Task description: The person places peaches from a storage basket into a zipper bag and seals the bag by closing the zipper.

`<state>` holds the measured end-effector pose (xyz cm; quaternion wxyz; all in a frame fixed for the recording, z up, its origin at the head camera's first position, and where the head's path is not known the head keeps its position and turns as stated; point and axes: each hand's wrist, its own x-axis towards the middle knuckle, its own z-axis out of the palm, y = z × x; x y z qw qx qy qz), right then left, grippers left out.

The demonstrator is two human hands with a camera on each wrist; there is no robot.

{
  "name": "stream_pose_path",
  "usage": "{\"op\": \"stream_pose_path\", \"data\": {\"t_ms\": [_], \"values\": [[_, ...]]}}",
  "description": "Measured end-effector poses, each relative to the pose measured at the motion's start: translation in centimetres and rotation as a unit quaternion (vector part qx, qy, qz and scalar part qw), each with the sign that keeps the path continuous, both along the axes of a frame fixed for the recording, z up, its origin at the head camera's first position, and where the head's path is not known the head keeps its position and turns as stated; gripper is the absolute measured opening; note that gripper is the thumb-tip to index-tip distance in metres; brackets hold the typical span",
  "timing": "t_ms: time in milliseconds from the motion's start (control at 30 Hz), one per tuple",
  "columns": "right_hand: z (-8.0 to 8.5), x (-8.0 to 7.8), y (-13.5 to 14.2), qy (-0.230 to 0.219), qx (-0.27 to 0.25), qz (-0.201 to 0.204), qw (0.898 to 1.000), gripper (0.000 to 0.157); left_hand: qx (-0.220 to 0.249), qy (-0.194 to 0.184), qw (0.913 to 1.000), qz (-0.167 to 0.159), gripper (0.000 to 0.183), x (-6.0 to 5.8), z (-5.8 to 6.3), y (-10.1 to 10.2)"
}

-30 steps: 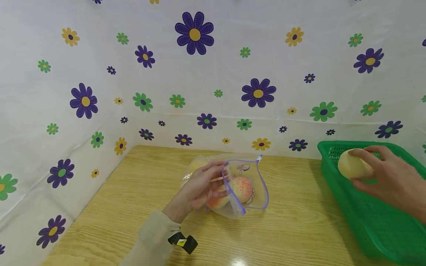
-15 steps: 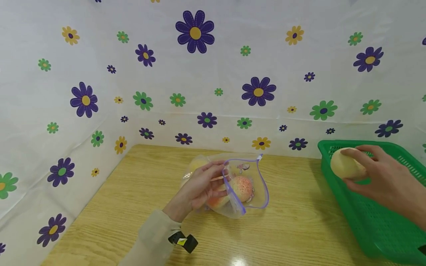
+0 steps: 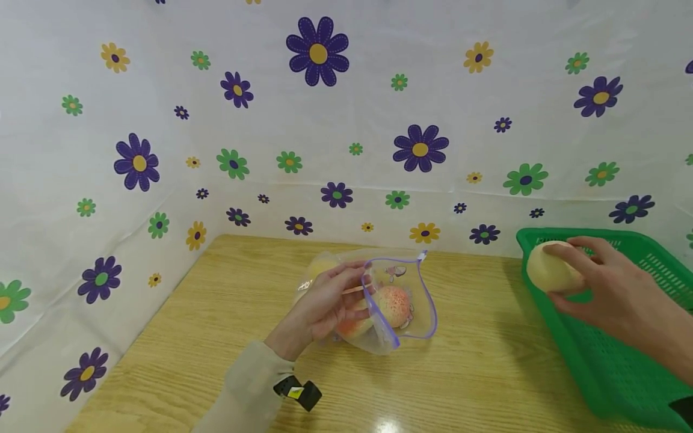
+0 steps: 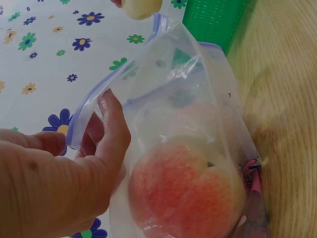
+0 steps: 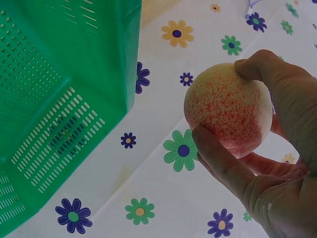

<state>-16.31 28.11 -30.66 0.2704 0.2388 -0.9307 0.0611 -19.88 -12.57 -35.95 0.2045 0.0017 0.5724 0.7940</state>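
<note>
A clear zip bag [image 3: 373, 341] with a purple-edged mouth lies on its side on the table, its opening facing right. My left hand [image 3: 325, 304] pinches the bag's rim, thumb against the purple strip. Peaches lie inside; one red-speckled peach [image 3: 393, 307] shows through the mouth, and another large reddish peach [image 4: 183, 193] fills the lower part in the left wrist view. My right hand [image 3: 630, 294] grips a pale yellow peach [image 3: 553, 269] in the air by the basket's left rim. In the right wrist view this peach [image 5: 228, 109] has a red-speckled side.
A green plastic basket [image 3: 565, 352] with slotted walls stands at the right of the wooden table [image 3: 476, 385]. A white flower-print sheet [image 3: 368, 108] rises behind and on the left. My left wrist wears a black strap [image 3: 298, 392].
My right hand has moved left with the peach, from over the basket toward its left rim. My left hand and the bag have stayed in place.
</note>
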Motion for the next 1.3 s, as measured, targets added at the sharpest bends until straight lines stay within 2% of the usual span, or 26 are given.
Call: {"op": "stream_pose_path", "data": {"t_ms": [33,133,200,267,333,400,500,733,833,900,933,1133,1233,1267,1300], "values": [[0.0,0.0,0.0,0.003,0.001,0.005,1.0,0.082,0.0,0.0,1.0,0.0,0.035,0.0,0.0,0.0],[-0.2,0.0,-0.2,0.011,-0.002,0.019,1.0,0.067,0.001,-0.001,1.0,0.0,0.035,0.0,0.1,0.0],[-0.2,0.0,-0.4,0.019,-0.002,0.03,0.999,0.07,0.0,-0.001,1.0,0.0,0.035,0.0,0.1,0.0],[-0.3,0.0,-0.7,0.026,-0.006,0.041,0.999,0.082,-0.002,0.0,1.0,0.0,0.035,0.0,0.1,0.0],[-0.3,0.1,-1.1,0.027,-0.006,0.045,0.999,0.079,-0.004,0.001,1.0,0.0,0.035,0.0,0.1,0.1],[-0.2,0.2,-1.5,0.027,-0.005,0.049,0.998,0.07,-0.007,0.001,1.0,0.0,0.036,0.0,0.0,0.1],[-0.2,0.4,-2.1,0.026,-0.004,0.05,0.998,0.075,-0.008,0.001,1.0,0.001,0.036,-0.1,0.0,0.1],[-0.4,0.3,-3.0,0.031,-0.008,0.067,0.997,0.061,-0.009,-0.004,0.9999,0.007,0.035,-0.1,0.1,0.2],[-0.4,0.3,-3.5,0.034,-0.013,0.076,0.996,0.067,-0.007,-0.004,0.9999,0.008,0.035,-0.1,0.1,0.1],[-0.6,0.3,-3.8,0.044,-0.014,0.082,0.996,0.08,-0.005,-0.003,1.0,0.007,0.035,-0.1,0.1,0.1],[-0.7,0.3,-4.0,0.045,-0.015,0.087,0.995,0.08,-0.005,-0.003,1.0,0.006,0.035,-0.1,0.1,0.1],[-1.0,0.4,-4.9,0.068,-0.014,0.116,0.991,0.074,-0.004,-0.004,1.0,0.006,0.035,-0.1,0.1,0.1],[-1.1,0.5,-5.4,0.063,-0.016,0.118,0.991,0.073,-0.004,-0.006,0.9999,0.008,0.035,-0.1,0.1,0.1],[-1.1,0.5,-5.5,0.06,-0.017,0.118,0.991,0.066,-0.004,-0.007,0.9999,0.008,0.035,-0.1,0.2,0.1],[-1.1,0.6,-5.6,0.057,-0.017,0.117,0.991,0.066,-0.003,-0.008,0.9999,0.008,0.035,-0.1,0.2,0.1]]}}
